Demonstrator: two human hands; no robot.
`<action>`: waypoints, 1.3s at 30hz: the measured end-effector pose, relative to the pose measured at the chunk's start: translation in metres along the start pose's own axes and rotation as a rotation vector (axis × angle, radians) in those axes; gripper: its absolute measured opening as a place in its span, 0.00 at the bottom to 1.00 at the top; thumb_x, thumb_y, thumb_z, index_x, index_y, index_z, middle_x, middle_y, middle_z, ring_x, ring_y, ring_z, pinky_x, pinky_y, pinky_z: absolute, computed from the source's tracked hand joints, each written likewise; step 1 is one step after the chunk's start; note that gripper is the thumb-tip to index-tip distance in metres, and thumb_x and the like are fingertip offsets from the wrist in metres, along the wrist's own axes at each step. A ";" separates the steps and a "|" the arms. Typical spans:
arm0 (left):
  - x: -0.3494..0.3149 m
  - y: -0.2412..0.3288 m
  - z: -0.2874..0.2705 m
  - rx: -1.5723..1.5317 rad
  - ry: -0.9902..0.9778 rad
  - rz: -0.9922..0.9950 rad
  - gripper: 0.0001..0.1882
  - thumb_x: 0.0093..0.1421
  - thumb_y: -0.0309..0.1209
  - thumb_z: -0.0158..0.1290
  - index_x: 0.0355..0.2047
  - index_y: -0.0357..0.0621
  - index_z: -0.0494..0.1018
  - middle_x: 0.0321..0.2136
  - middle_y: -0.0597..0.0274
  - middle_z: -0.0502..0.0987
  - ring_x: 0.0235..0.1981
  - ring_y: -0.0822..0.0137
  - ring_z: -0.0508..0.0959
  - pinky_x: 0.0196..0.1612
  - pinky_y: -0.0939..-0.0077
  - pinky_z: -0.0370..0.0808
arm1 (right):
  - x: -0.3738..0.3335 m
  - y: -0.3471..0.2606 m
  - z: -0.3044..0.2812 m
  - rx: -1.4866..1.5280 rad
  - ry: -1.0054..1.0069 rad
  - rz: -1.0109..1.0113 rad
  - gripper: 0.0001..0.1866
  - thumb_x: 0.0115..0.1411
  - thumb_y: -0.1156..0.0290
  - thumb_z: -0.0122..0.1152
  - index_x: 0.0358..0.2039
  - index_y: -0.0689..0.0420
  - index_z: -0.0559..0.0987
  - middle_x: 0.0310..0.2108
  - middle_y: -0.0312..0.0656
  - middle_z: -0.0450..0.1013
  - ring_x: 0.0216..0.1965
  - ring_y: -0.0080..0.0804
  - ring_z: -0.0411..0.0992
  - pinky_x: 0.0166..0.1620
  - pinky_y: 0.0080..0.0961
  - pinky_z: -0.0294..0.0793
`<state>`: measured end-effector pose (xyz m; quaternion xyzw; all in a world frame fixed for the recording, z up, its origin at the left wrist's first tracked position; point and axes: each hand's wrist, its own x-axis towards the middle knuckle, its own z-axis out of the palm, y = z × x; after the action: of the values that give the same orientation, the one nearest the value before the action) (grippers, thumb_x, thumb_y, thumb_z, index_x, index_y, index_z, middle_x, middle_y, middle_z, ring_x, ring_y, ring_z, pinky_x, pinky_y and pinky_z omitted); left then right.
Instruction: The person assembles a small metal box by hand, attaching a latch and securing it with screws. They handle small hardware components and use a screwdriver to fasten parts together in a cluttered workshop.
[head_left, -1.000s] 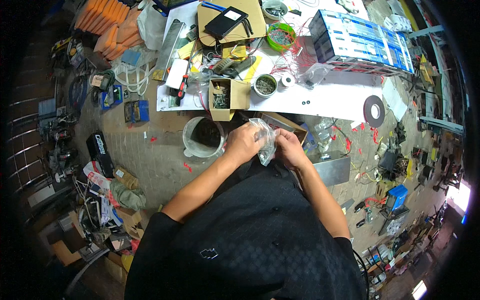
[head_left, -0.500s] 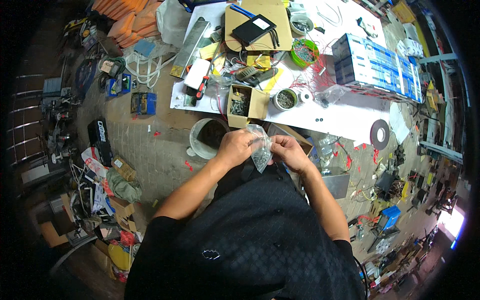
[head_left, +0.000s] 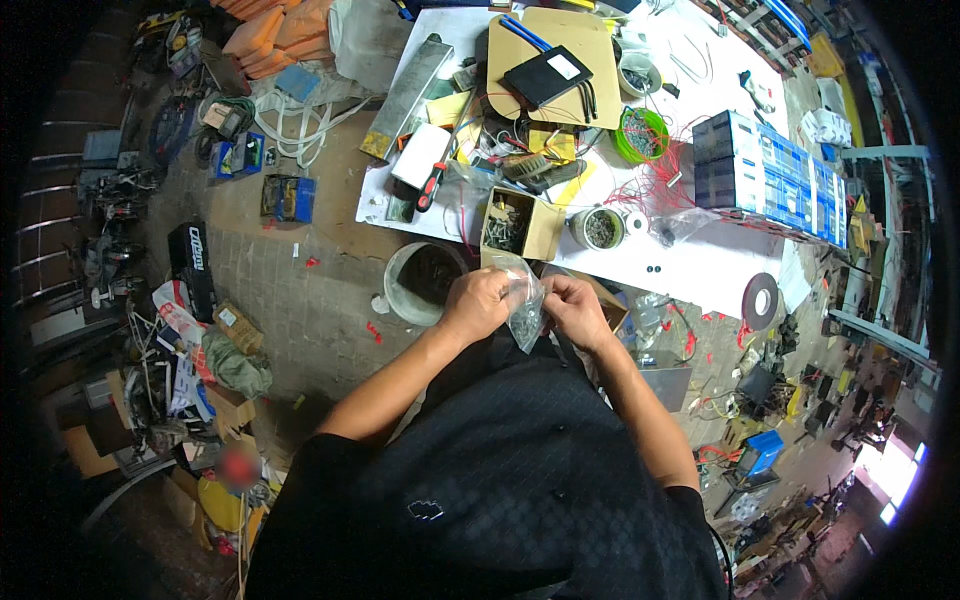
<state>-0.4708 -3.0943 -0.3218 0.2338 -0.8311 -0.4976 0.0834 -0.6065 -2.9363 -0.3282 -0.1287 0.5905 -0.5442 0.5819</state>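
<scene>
A clear plastic bag (head_left: 524,322) hangs between my hands, with small grey metal pieces gathered in its pointed lower corner. My left hand (head_left: 478,305) pinches the bag's upper left part, fingers closed. On the other side, my right hand (head_left: 575,310) grips the bag's right edge between thumb and fingers. Just beyond the hands, at the table's front edge, stands an open cardboard box (head_left: 508,222) with screws in it. A round tub (head_left: 598,229) of small metal parts is to its right.
Below the table's front edge, a whitish bucket (head_left: 400,290) stands left of my hands. The white-covered table (head_left: 700,268) bears a screwdriver (head_left: 431,186), a green basket (head_left: 642,135), red wires, a blue-and-white block (head_left: 770,178) and a black tape roll (head_left: 760,302). Clutter lines the floor both sides.
The view has shifted, so the table and its things appear slightly lower and further right. Both hands keep their hold on the bag, with little other movement.
</scene>
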 end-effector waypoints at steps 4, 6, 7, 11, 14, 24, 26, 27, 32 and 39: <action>0.007 -0.016 0.000 -0.155 -0.043 -0.124 0.10 0.61 0.31 0.62 0.39 0.38 0.80 0.32 0.53 0.84 0.32 0.61 0.84 0.36 0.69 0.79 | 0.014 0.003 -0.001 -0.031 -0.061 -0.018 0.07 0.65 0.75 0.52 0.37 0.61 0.79 0.27 0.29 0.74 0.26 0.15 0.71 0.29 0.18 0.74; 0.011 -0.023 0.000 -0.191 -0.031 -0.133 0.10 0.61 0.31 0.61 0.39 0.38 0.79 0.32 0.54 0.84 0.32 0.64 0.84 0.37 0.69 0.78 | 0.018 -0.003 -0.001 -0.018 -0.052 0.011 0.07 0.66 0.74 0.52 0.35 0.61 0.78 0.27 0.29 0.73 0.25 0.16 0.71 0.28 0.19 0.74; 0.015 -0.023 -0.001 -0.206 -0.026 -0.140 0.10 0.61 0.30 0.62 0.39 0.38 0.79 0.32 0.54 0.84 0.32 0.65 0.84 0.37 0.69 0.78 | 0.019 -0.007 0.001 -0.010 -0.050 0.027 0.07 0.66 0.74 0.53 0.35 0.60 0.78 0.27 0.29 0.73 0.25 0.16 0.71 0.28 0.19 0.75; 0.026 -0.015 -0.010 -0.113 0.067 -0.059 0.11 0.60 0.33 0.62 0.37 0.40 0.78 0.31 0.50 0.82 0.34 0.52 0.83 0.38 0.62 0.78 | 0.023 -0.012 0.015 0.125 0.083 0.021 0.08 0.66 0.74 0.51 0.33 0.60 0.78 0.25 0.29 0.72 0.24 0.16 0.69 0.26 0.19 0.73; 0.031 -0.010 -0.016 -0.088 0.046 -0.023 0.10 0.58 0.31 0.64 0.36 0.40 0.78 0.33 0.50 0.82 0.36 0.51 0.83 0.40 0.63 0.78 | 0.034 0.005 0.011 0.011 0.126 -0.074 0.07 0.66 0.75 0.51 0.34 0.60 0.78 0.25 0.28 0.71 0.24 0.14 0.68 0.25 0.16 0.70; 0.038 -0.017 -0.027 -0.054 -0.057 -0.001 0.11 0.57 0.31 0.64 0.38 0.39 0.82 0.37 0.52 0.84 0.41 0.54 0.83 0.46 0.65 0.78 | 0.042 -0.010 0.013 0.011 0.171 -0.009 0.07 0.65 0.73 0.56 0.38 0.63 0.79 0.25 0.29 0.72 0.23 0.15 0.66 0.27 0.17 0.67; 0.041 -0.010 -0.024 0.007 -0.071 0.024 0.11 0.57 0.33 0.64 0.37 0.40 0.82 0.37 0.51 0.84 0.40 0.51 0.83 0.45 0.63 0.79 | 0.040 -0.011 0.007 0.075 0.123 0.075 0.08 0.66 0.72 0.55 0.38 0.62 0.79 0.25 0.30 0.72 0.23 0.16 0.67 0.26 0.19 0.68; 0.042 -0.008 -0.025 0.051 -0.090 0.038 0.11 0.57 0.33 0.64 0.38 0.41 0.81 0.37 0.51 0.83 0.40 0.50 0.83 0.45 0.62 0.78 | 0.039 -0.016 0.006 0.094 0.110 0.099 0.08 0.66 0.72 0.55 0.37 0.62 0.79 0.25 0.30 0.72 0.22 0.17 0.67 0.25 0.19 0.69; 0.058 0.001 -0.033 0.038 -0.207 0.112 0.12 0.57 0.30 0.63 0.41 0.41 0.81 0.38 0.52 0.83 0.40 0.53 0.83 0.44 0.64 0.78 | 0.037 -0.020 -0.002 0.164 0.030 0.020 0.07 0.65 0.72 0.54 0.34 0.60 0.79 0.23 0.32 0.72 0.19 0.19 0.69 0.23 0.20 0.69; 0.064 0.001 -0.039 0.239 -0.305 0.144 0.13 0.59 0.32 0.60 0.43 0.44 0.79 0.37 0.49 0.82 0.38 0.47 0.82 0.42 0.59 0.78 | 0.044 -0.008 0.009 0.267 0.020 -0.004 0.07 0.64 0.73 0.53 0.31 0.61 0.77 0.22 0.34 0.73 0.18 0.21 0.70 0.22 0.21 0.69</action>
<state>-0.5127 -3.1545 -0.3079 0.1037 -0.9019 -0.4177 -0.0365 -0.6157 -2.9785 -0.3434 -0.0459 0.5181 -0.6205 0.5869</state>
